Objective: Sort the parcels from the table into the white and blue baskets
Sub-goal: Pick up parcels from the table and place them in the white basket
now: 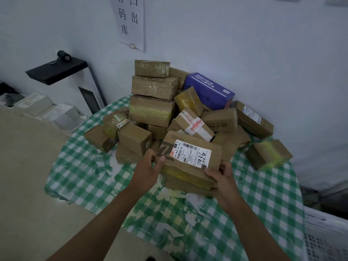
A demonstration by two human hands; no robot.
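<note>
Right now both my hands are on one parcel, a flat brown carton at the front of the heap. My left hand clasps its near left corner, thumb on top and fingers curled round the edge. My right hand clasps the near right corner, thumb pressed on the top face just below the label, a white shipping sticker with a barcode and handwritten digits. Yellowish tape runs along the carton's near side. It tilts a little, its near edge lying over another flat box that rests on the tablecloth, a green-and-white check.

Behind it the pile fills the far half of the table. On the left, three taped cartons stand stacked against the wall, the smallest on top. A blue box with white lettering leans near the wall to their right. Smaller brown boxes lie tumbled at all angles around and in front, some touching my parcel's far edge. One box with yellow tape sits apart at the right of the cloth.

At the lower right edge a white basket with a perforated wall stands just beside the table. A paper sign with black characters hangs on the wall above the pile.
</note>
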